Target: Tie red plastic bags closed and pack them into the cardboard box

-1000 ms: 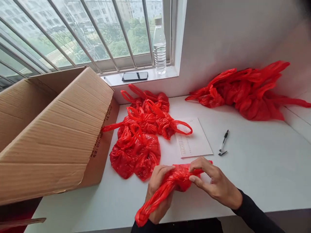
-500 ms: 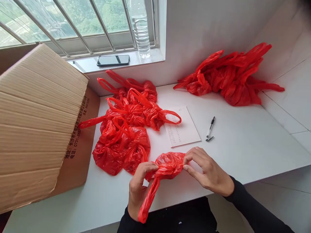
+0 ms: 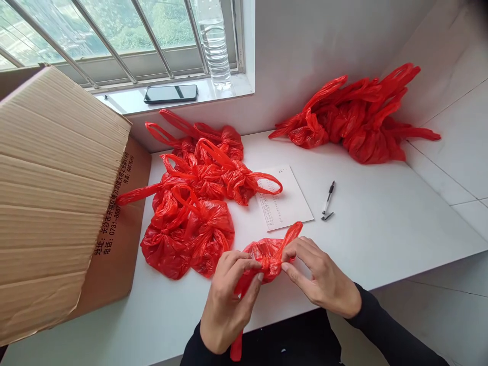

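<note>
A small red plastic bag (image 3: 267, 254) sits at the near edge of the white table (image 3: 381, 223), bunched up between both hands. My left hand (image 3: 229, 300) pinches one twisted handle, which trails down past the wrist. My right hand (image 3: 320, 277) pinches the other handle, whose end sticks up toward the paper. Just left of the hands lies a cluster of tied red bags (image 3: 194, 198).
A large open cardboard box (image 3: 57, 203) stands at the left. A printed paper sheet (image 3: 284, 203) and a pen (image 3: 328, 201) lie mid-table. A heap of loose red bags (image 3: 358, 119) is at the back right. A phone (image 3: 170, 93) and water bottle (image 3: 213, 40) rest on the windowsill.
The view has tilted down and right. Both hands have worked the bag's handles across each other; one handle end now points up by my right hand.
</note>
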`<state>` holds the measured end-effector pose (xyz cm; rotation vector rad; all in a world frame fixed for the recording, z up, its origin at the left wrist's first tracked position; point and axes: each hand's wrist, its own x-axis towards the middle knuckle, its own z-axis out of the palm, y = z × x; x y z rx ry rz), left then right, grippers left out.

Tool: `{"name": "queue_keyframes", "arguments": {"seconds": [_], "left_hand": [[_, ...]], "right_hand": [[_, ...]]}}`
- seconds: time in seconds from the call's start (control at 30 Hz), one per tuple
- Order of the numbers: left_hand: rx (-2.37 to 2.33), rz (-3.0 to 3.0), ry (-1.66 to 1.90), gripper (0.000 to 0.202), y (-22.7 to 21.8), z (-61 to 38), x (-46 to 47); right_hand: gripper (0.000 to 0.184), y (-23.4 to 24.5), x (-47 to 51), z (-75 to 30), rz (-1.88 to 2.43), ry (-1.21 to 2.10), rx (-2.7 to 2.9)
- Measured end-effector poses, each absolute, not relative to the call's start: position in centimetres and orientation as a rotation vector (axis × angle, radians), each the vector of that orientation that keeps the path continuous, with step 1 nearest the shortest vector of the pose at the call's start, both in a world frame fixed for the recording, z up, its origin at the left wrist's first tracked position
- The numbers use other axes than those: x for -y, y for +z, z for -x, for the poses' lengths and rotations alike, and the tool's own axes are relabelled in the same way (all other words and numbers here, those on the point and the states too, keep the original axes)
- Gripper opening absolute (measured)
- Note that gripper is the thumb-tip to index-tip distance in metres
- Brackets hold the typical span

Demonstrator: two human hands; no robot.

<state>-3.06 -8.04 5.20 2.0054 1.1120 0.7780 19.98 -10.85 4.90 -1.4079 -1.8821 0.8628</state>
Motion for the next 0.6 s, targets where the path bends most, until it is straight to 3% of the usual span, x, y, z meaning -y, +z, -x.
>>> {"name": "queue_keyframes", "arguments": {"seconds": [0.27,0.4,0.53,0.6], "left_hand": [[-1.278,-1.778,0.895,0.002,5.0,3.9,8.2],[-1.158,-1.945,0.872,0.020,5.5,3.0,8.2],[-1.167,-1.989,0.893,0.008,5.4,2.8,8.2],[-1.331,-1.831,0.942,0.001,5.2,3.5,8.2]], "right_hand": [[0.003,4.7,11.8,-21.3,1.549,0.930,1.677],[0.024,5.1,11.4,-19.7,1.500,0.940,1.699],[0.003,4.8,10.9,-18.6,1.445,0.880,1.706],[0.006,4.5,11.2,-19.0,1.470,0.879,1.640]]}}
